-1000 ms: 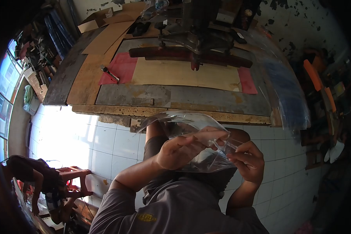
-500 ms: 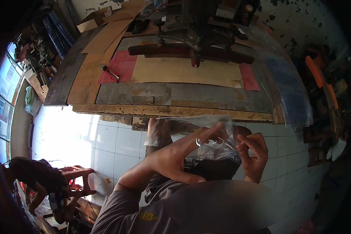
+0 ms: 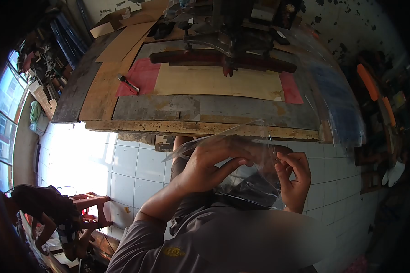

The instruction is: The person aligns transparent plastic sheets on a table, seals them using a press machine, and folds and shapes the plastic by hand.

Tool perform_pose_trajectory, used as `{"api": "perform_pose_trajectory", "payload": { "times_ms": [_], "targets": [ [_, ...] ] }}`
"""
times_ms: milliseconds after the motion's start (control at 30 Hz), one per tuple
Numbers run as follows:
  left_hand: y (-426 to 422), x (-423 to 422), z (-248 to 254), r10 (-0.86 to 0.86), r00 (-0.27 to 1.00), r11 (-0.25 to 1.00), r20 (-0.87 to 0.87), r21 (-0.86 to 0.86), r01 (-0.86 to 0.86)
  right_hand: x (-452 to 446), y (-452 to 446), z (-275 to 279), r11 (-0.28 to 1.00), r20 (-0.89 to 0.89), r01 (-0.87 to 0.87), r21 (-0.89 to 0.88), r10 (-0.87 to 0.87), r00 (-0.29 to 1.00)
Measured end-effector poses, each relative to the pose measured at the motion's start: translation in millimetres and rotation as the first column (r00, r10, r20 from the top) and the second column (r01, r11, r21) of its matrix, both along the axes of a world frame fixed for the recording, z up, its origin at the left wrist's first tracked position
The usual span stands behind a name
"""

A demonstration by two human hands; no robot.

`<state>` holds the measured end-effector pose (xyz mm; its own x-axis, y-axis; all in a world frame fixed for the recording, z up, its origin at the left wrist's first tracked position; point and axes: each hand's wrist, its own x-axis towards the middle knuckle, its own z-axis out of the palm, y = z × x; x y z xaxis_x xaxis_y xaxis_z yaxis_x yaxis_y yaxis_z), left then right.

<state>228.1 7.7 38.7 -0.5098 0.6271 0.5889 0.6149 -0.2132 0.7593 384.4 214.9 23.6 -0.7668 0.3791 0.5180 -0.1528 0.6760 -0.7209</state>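
Note:
A clear plastic sheet (image 3: 241, 133) stretches between my hands, above my lap and just in front of the table edge. Whether it is a single layer or a bag I cannot tell. My left hand (image 3: 214, 161) is closed, thumb and fingers bent together on the plastic, with some fingers showing through it. At the sheet's right edge, my right hand (image 3: 297, 175) pinches it between thumb and fingertips. The lower part of the sheet hangs over my dark trousers.
A worktable (image 3: 146, 109) holds a press with a dark red bar (image 3: 191, 58) over a yellowish strip (image 3: 214, 82). A small black tool (image 3: 128, 84) lies on the red sheet. Plastic sheeting (image 3: 339, 104) drapes at right. Another person (image 3: 41, 204) sits at lower left near a red stool (image 3: 93, 204).
My left hand has drawn back to the left and turned, its thumb now raised toward the fingers. The plastic's upper corner has risen. My right hand keeps its pinch, almost unmoved.

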Motion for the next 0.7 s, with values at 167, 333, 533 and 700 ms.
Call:
{"api": "perform_pose_trajectory", "payload": {
  "times_ms": [167, 333, 533, 700],
  "targets": [
    [6, 8, -2, 0.251, 0.936, 0.966, -0.247, 0.009, -0.257, 0, -3, -2, 1.000, 0.028, -0.013, 0.020, 0.013, 1.000],
    [15, 13, -5, 0.287, 0.932, 0.958, -0.220, 0.061, -0.280, -4, -10, 14, 0.991, -0.008, -0.032, 0.133, 0.034, 0.999],
    [11, 19, 7, 0.141, 0.987, 0.989, -0.072, 0.056, -0.137, -20, -17, 15, 0.955, -0.019, -0.154, 0.253, 0.164, 0.986],
    [0, 26, 13, 0.161, 0.987, 0.986, -0.026, -0.036, -0.162, -27, -31, 16, 0.950, -0.082, -0.269, 0.159, 0.284, 0.955]
  ]
}}
